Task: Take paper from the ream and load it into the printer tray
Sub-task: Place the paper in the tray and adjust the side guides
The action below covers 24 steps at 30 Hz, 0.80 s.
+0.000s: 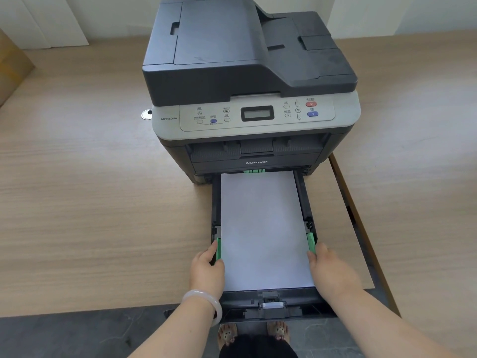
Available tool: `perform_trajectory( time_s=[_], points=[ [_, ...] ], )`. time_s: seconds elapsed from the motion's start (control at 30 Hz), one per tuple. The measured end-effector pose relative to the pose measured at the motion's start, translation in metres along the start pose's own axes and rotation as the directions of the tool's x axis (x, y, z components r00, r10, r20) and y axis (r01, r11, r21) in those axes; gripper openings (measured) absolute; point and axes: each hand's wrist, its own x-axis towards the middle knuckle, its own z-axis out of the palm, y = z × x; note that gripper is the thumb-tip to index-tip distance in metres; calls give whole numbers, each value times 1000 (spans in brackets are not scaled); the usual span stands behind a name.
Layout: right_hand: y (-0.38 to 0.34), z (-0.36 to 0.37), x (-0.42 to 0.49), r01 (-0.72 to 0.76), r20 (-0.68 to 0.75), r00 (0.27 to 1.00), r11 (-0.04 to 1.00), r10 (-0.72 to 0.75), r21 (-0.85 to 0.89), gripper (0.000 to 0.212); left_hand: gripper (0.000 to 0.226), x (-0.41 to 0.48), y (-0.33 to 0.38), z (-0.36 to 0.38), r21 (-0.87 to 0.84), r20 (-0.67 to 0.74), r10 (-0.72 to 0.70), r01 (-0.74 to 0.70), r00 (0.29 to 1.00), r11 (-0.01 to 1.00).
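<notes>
Both sets of fingertips are partly hidden behind the green side guides. Left hand [206, 267] fingers pinch the left guide [219, 250]; right hand [331, 272] fingers curl against the right guide [311, 242]. Paper [263, 228] lies flat in the pulled-out tray [271, 310] of the printer [247, 81] on the tabletop [90, 202].

above paper [263, 228] — open | sides — green guides [219, 250], tray walls [300, 192]
</notes>
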Motion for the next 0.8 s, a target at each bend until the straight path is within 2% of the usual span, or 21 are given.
perform_trajectory(
  time_s=[0.1,0.2,0.27,0.43,0.8],
  points=[
    [0,0,-2,84,46,996,988,-78,-133,25,44,3,0,1,-18,-18,-30,29,999,999],
    [2,0,-2,189,138,978,936,-154,-298,45,41,2,1,3,-36,-37,-42,41,998,999],
    [2,0,-2,223,158,971,908,-177,-355,50,40,2,0,4,-51,-51,-40,37,998,998],
    [2,0,-2,267,165,962,866,-217,-422,53,39,4,-2,6,-43,-63,-27,24,998,999],
    [2,1,-2,260,165,964,868,-208,-423,54,43,0,-3,6,-1,-48,0,0,999,1000]
  ],
)
